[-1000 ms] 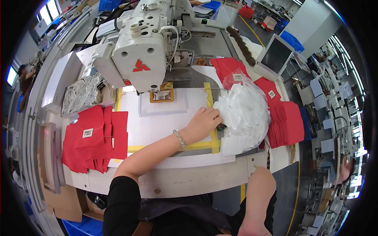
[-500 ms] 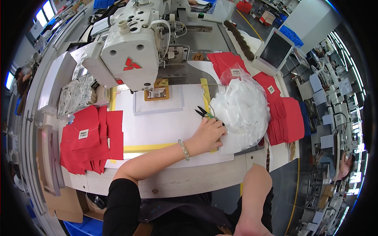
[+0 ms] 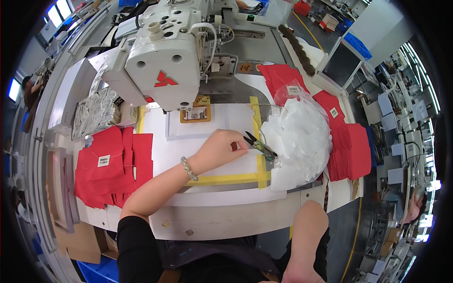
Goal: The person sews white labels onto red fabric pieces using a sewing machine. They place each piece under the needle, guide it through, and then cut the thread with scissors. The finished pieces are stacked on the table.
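Observation:
My left hand point(image 3: 222, 150), wearing a bead bracelet point(image 3: 189, 169), hovers over the white sheet point(image 3: 207, 162) edged with yellow tape. Its thumb and fingertips are pinched together; anything between them is too small to make out. Just right of those fingertips lie thread snips point(image 3: 260, 145) with dark blades, apart from the hand. They rest beside a heap of white pieces in clear plastic point(image 3: 302, 141). At the lower edge my right hand point(image 3: 302, 274) is low by my body, its fingers cut off by the picture.
A white sewing machine head point(image 3: 163, 66) stands over a small orange frame point(image 3: 196, 113). Red fabric pieces with pale labels point(image 3: 101, 174) lie at the left, and another red stack point(image 3: 347, 151) at the right. A monitor point(image 3: 340, 66) stands at the back right.
My left hand has moved left, away from the snips and white heap, uncovering the snips. The whole view has shifted slightly. My right arm stays about where it was.

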A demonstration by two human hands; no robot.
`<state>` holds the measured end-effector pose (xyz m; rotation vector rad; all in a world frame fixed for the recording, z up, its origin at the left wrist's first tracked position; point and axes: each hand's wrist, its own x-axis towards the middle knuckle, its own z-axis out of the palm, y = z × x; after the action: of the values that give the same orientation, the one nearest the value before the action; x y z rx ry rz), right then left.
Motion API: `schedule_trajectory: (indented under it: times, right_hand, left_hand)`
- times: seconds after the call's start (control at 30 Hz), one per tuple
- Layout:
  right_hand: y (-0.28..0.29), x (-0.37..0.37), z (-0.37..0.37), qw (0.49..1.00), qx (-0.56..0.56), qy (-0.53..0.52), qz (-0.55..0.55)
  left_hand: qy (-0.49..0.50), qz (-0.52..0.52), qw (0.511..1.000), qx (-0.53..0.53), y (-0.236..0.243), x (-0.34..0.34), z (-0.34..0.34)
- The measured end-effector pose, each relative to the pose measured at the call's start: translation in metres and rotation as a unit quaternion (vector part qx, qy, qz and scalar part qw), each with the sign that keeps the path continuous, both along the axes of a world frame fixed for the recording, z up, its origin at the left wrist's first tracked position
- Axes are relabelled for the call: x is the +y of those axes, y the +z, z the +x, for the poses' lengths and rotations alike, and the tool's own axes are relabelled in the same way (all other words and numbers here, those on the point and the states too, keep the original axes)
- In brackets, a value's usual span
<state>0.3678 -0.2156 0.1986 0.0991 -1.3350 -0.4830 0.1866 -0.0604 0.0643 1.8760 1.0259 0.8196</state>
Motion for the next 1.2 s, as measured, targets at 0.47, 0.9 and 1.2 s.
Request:
schedule_trajectory:
  times: [0.47,0.9,1.2]
  right_hand:
    - [-0.103,0.15,-0.033,0.728,-0.315,-0.101,-0.601]
    - [-0.172,0.2,-0.071,0.801,-0.396,-0.247,-0.376]
    - [-0.161,0.186,-0.063,0.71,-0.507,-0.265,-0.411]
  left_hand:
    - [0.117,-0.127,0.981,-0.086,-0.005,-0.003,-0.108]
    - [-0.03,0.056,0.998,0.012,-0.018,0.003,-0.13]
    - [-0.065,0.21,0.951,0.216,-0.039,-0.002,-0.128]
